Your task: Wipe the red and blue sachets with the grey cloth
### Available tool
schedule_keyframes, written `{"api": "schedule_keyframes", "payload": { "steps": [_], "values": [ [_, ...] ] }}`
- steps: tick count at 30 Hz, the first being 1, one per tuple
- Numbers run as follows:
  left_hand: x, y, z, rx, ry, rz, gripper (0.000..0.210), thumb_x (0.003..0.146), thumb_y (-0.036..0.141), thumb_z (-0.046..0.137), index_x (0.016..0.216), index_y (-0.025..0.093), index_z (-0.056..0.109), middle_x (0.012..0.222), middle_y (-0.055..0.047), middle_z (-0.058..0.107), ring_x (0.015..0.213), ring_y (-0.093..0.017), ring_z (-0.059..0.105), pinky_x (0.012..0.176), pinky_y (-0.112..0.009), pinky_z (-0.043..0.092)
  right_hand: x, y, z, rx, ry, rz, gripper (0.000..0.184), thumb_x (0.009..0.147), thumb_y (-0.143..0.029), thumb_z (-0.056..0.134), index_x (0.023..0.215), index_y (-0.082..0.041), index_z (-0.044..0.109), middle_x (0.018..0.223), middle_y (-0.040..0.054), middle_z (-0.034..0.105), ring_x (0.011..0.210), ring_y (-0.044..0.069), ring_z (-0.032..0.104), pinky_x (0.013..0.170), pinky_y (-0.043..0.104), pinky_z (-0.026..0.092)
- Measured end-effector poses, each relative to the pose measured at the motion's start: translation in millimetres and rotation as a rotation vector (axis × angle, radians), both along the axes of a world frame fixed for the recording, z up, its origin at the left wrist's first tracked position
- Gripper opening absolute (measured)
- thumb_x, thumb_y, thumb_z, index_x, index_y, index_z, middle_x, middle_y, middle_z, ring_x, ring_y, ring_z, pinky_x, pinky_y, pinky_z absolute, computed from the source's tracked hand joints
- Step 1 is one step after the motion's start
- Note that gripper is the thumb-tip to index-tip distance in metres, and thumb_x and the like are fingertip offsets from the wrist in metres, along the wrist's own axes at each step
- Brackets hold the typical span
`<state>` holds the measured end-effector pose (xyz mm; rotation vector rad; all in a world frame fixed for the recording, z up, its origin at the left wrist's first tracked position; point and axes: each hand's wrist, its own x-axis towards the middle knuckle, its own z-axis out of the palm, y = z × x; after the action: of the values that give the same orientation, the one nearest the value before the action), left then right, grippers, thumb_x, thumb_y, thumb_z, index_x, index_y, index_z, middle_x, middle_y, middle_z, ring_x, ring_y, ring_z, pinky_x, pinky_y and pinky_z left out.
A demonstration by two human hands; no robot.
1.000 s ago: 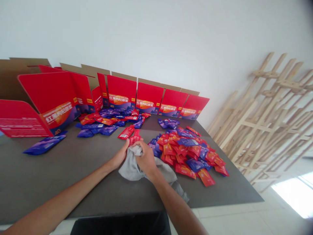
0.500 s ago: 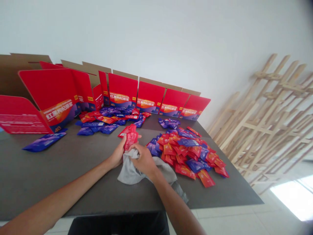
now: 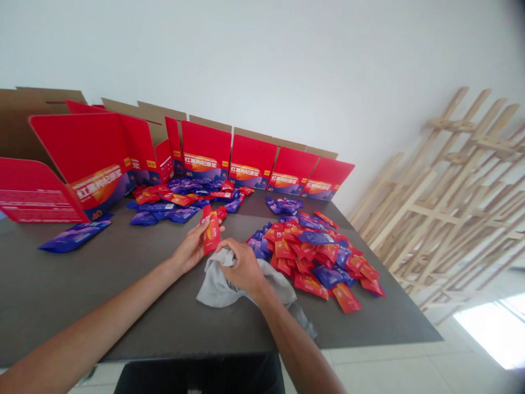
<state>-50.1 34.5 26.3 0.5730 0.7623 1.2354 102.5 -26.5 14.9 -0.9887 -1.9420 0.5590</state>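
My left hand [image 3: 192,246] is closed on a red and orange sachet [image 3: 212,234], held tilted above the table with its printed front facing me. More red sachet shows just behind it; I cannot tell if that is held too. My right hand [image 3: 241,266] grips a grey cloth [image 3: 219,287] just below and right of the sachet. The cloth drapes over the table and trails under my right forearm. To the right of that hand lies a large heap of red and purple sachets [image 3: 303,249].
Open red cartons [image 3: 207,148] line the back of the grey table [image 3: 156,323]. Before them lies another pile of purple and red sachets [image 3: 176,200]. A larger purple pouch [image 3: 76,236] lies at the left. Wooden racks [image 3: 435,208] lean on the wall at right.
The sachet in my left hand has turned from its back to its orange printed front. My right hand and the cloth have drawn slightly away from it.
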Motion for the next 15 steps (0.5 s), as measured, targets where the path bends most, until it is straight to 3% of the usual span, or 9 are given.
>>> {"api": "schedule_keyframes", "payload": {
  "steps": [4,7,12,15],
  "values": [
    [-6,2,3.5,0.114,0.085,0.031,0.018,0.092,0.017,0.057,0.109,0.017,0.063,0.097,-0.007,0.074,0.07,-0.015,0.071,0.063,-0.027,0.06,-1,1,-0.5,-0.004,-0.009,-0.01,0.027,0.073,-0.013,0.056,0.098,-0.022,0.059,0.093,-0.0004,0.067,0.086,0.016,0.063,0.08,0.025,0.046],
    [-3,-2,-1.0,0.149,0.074,-0.085,0.024,0.091,0.016,0.056,0.115,0.019,0.06,0.103,-0.008,0.074,0.08,-0.018,0.073,0.071,-0.031,0.061,-2,3,-3.1,-0.013,0.003,-0.063,0.028,0.072,-0.012,0.057,0.097,-0.023,0.059,0.094,-0.0002,0.067,0.088,0.017,0.063,0.081,0.026,0.046],
    [12,-17,-14.2,0.012,0.046,-0.282,0.018,0.093,0.017,0.054,0.107,0.016,0.064,0.093,-0.008,0.075,0.074,-0.017,0.072,0.071,-0.028,0.058,1,8,-4.6,-0.026,0.1,-0.257,0.024,0.075,-0.01,0.053,0.094,-0.023,0.058,0.09,-0.0012,0.066,0.082,0.016,0.062,0.076,0.025,0.046],
    [19,-26,-15.6,-0.009,0.014,-0.367,0.019,0.094,0.018,0.053,0.106,0.016,0.067,0.099,-0.009,0.075,0.08,-0.018,0.072,0.076,-0.028,0.057,7,10,-1.3,0.008,0.179,-0.385,0.023,0.076,-0.01,0.051,0.094,-0.023,0.057,0.089,-0.0009,0.066,0.084,0.016,0.062,0.077,0.025,0.045]
  ]
}}
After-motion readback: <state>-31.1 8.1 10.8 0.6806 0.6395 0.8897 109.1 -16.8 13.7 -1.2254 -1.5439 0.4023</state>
